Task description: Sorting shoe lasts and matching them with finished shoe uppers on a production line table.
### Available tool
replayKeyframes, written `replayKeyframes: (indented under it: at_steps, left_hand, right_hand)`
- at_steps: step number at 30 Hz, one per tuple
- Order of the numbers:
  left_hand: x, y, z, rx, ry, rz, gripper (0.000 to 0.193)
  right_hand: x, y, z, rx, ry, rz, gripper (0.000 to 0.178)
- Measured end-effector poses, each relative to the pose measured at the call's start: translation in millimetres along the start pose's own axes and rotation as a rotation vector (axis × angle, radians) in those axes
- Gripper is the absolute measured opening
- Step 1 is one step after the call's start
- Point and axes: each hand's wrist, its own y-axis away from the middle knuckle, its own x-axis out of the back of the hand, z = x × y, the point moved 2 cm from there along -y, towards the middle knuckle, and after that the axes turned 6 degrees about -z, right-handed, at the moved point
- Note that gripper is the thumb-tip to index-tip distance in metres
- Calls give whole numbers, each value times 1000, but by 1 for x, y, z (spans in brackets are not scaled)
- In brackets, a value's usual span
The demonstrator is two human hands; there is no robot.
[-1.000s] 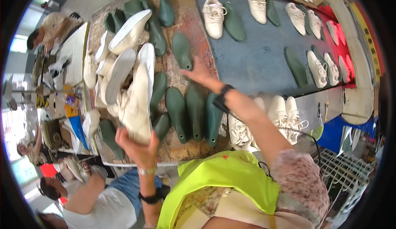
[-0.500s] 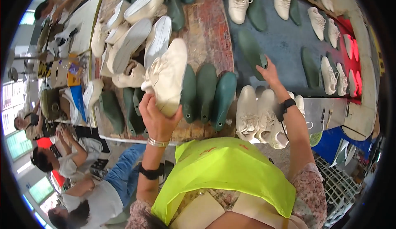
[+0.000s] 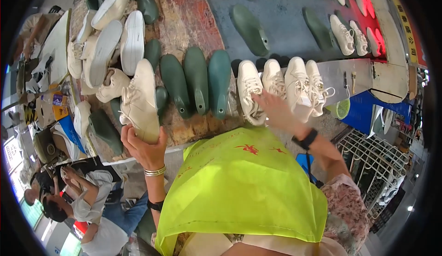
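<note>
My left hand [image 3: 146, 143] grips a cream lace-up sneaker [image 3: 143, 94] by its heel, toe pointing away, over the worn table. My right hand [image 3: 282, 115], blurred, reaches with fingers stretched out to the laces of the leftmost sneaker [image 3: 248, 78] in a row on the metal ledge; whether it touches is hard to tell. Between my hands three green shoe lasts [image 3: 195, 74] lie side by side. Another green shoe last [image 3: 248, 28] lies alone on the dark grey belt.
A pile of cream sneakers [image 3: 103, 53] with white soles covers the table's left part. More sneakers and lasts stand on the belt [image 3: 285, 39], toward a red-lit opening [image 3: 363, 7]. A wire cart [image 3: 375, 164] stands at right. Seated people [image 3: 94, 196] are at left.
My right hand has let go of the green last on the belt and come back to the sneakers on the ledge. My left hand still holds its sneaker, now lower. The view has shifted.
</note>
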Motion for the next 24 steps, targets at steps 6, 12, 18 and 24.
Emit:
replayKeyframes:
  at_steps: [6, 12, 18, 24]
  left_hand:
    - [13, -4, 10, -65, 93, 25, 70]
    - [19, 8, 12, -61, 52, 83, 70]
    - [26, 15, 38, -2, 34, 73, 70]
    - [10, 11, 65, -84, 78, 96, 75]
  right_hand:
    - [-37, -6, 4, -89, -18, 316, 58]
    - [33, -9, -7, -26, 31, 624, 43]
    - [58, -165, 46, 34, 229, 777, 31]
    - [70, -201, 39, -196, 374, 178, 28]
